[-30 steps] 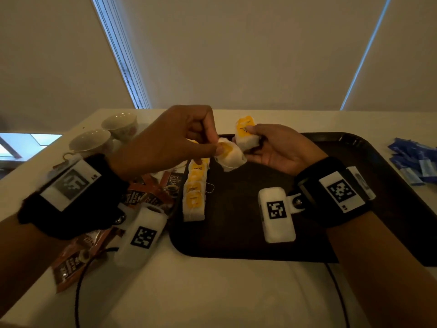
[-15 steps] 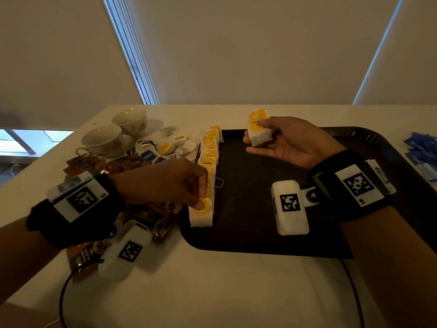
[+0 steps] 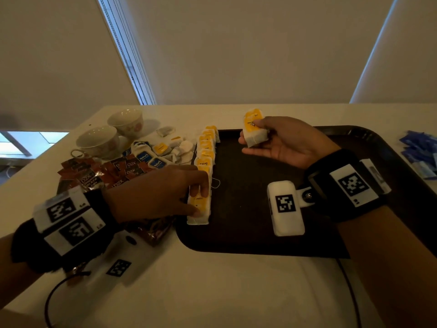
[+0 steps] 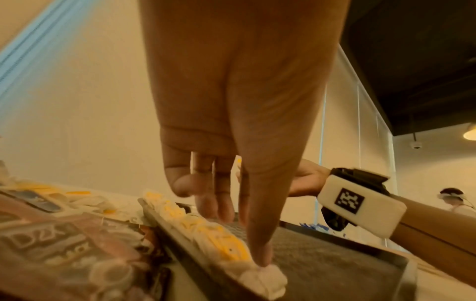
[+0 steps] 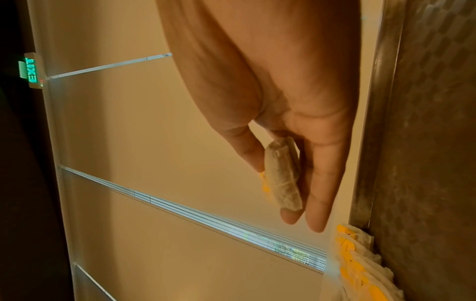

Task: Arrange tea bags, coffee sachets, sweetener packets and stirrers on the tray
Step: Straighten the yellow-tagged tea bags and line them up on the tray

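The left hand (image 3: 156, 192) is lying over the near end of the row of tea bags (image 3: 206, 147) running along the left edge of the dark tray (image 3: 248, 237), thumb and fingertips pinching the nearest tea bag (image 3: 198, 209) from above. The right hand (image 3: 283, 143) is hovering palm up over the far part of the tray, thumb pinning a small stack of tea bags (image 3: 255, 131) against the fingers. Left of the tray, coffee sachets (image 3: 89, 176) are lying heaped on the table (image 3: 212, 292), with loose tea bags (image 3: 163, 150) and two cups (image 3: 111, 133) beyond. Blue packets (image 3: 421, 152) are sitting right of the tray.
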Demonstrator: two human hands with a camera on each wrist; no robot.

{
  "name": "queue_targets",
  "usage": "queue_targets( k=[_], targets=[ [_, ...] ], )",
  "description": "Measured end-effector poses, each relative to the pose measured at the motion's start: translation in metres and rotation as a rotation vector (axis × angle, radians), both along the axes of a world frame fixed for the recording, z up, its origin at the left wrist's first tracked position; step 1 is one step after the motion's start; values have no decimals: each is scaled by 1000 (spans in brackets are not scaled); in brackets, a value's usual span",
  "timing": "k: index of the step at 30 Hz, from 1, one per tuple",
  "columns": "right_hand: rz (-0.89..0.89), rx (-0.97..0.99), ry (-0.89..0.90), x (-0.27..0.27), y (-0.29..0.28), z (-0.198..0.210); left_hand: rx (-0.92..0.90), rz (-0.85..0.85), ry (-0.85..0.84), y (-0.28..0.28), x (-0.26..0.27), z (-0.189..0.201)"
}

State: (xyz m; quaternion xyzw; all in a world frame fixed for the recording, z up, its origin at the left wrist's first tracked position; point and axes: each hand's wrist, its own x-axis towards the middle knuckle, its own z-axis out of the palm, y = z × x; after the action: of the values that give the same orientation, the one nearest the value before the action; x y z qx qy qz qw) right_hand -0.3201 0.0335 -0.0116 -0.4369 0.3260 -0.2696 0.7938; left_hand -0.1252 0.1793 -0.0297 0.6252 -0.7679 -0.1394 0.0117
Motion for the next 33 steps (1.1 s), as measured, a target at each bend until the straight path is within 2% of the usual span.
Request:
queue_targets(
  k=[3,14,20,22,24,27,30,33],
  targets=[
    [4,3,2,0,1,0,37,-37,-74,3,-1,-7],
    [36,1,-6,0,3,1,116,-64,-138,-1,-4,-3],
    [81,-26,14,2,5,1,126,-68,61,-9,5,5],
    [93,-34,18,3,6,1,16,-16,153,-15,7,16],
    [115,-47,17,5,7,0,-173,53,255,-24,5,27],
    [156,-65,19,7,10,0,-367,215,429,-43,-1,35],
    [184,-73,16,10,13,0,-334,328,491,-59,-12,29],
    [183,-70,20,13,13,-3,-296,335,515,-67,-18,21]
  ],
)
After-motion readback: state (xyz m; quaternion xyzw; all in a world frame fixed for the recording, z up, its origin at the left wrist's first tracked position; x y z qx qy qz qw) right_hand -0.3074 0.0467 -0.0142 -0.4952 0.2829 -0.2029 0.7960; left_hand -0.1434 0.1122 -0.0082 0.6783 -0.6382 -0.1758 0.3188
